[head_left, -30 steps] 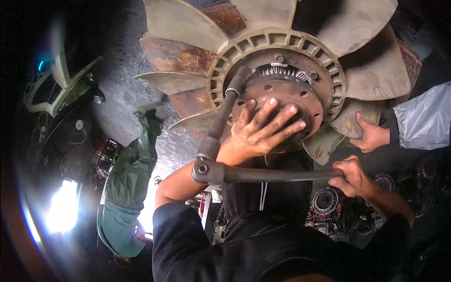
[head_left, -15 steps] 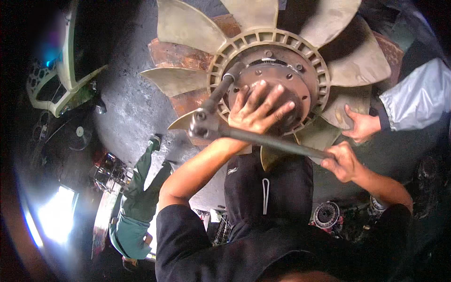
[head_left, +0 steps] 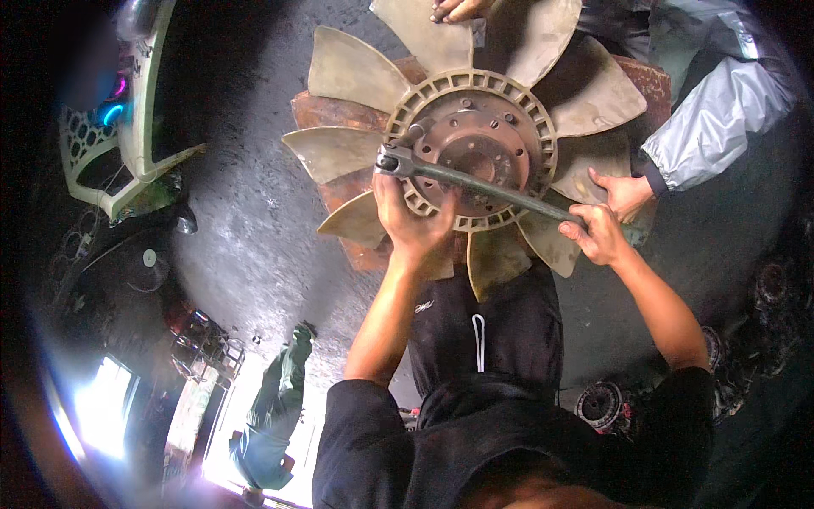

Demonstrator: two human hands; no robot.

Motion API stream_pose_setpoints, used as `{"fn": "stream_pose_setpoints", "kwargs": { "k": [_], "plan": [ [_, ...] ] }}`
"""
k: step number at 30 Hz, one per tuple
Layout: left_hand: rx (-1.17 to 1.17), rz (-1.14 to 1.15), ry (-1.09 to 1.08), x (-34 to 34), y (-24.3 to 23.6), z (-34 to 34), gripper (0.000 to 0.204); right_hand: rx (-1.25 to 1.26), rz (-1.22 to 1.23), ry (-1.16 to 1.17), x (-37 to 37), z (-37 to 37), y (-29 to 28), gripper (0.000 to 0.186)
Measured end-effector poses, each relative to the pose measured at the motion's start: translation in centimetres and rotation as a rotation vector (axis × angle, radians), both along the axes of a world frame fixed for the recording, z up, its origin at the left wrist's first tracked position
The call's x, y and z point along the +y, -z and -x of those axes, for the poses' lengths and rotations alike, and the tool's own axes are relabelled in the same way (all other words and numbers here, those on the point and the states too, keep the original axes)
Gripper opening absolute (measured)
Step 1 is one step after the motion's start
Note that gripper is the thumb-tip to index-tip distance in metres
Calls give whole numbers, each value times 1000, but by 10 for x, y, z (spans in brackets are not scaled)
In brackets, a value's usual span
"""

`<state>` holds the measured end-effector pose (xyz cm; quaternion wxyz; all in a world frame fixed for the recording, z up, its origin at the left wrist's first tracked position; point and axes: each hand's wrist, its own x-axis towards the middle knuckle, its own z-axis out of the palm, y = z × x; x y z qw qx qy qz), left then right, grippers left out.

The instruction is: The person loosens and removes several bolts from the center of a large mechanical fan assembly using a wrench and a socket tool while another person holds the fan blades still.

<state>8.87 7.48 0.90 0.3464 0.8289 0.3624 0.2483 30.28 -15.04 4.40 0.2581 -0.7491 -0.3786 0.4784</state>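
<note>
A large pale fan with a rusty bolted hub lies in front of me. A long steel breaker bar with a hinged head slants across the hub. My right hand is closed around the bar's right end. At the other end, my left hand holds the bar's hinged head from below, its thumb apart and its fingertips partly hidden behind the tool. A short socket piece extends from the head toward the hub's left rim; its tip's contact is unclear.
Another person's hand, in a grey sleeve, rests by a right-hand blade. A further hand touches the top blade. A rusty plate lies beneath the fan. A person stands lower left; round parts lie lower right.
My left hand has left the hub face and moved to the bar's head. The head has shifted up and right in the picture. A second hand now shows on the top blade.
</note>
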Motion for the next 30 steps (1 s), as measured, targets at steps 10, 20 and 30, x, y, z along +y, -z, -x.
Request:
{"fn": "stream_pose_setpoints", "kwargs": {
  "k": [10,20,30],
  "plan": [
    [162,299,-290,-36,70,-7,93,450,84,-256,4,-26,23,46],
    [74,409,-253,-34,62,-8,87,564,64,-248,4,-20,34,38],
    [107,345,-220,-34,66,-1,92,631,-5,-247,12,-19,37,33]
  ]
}}
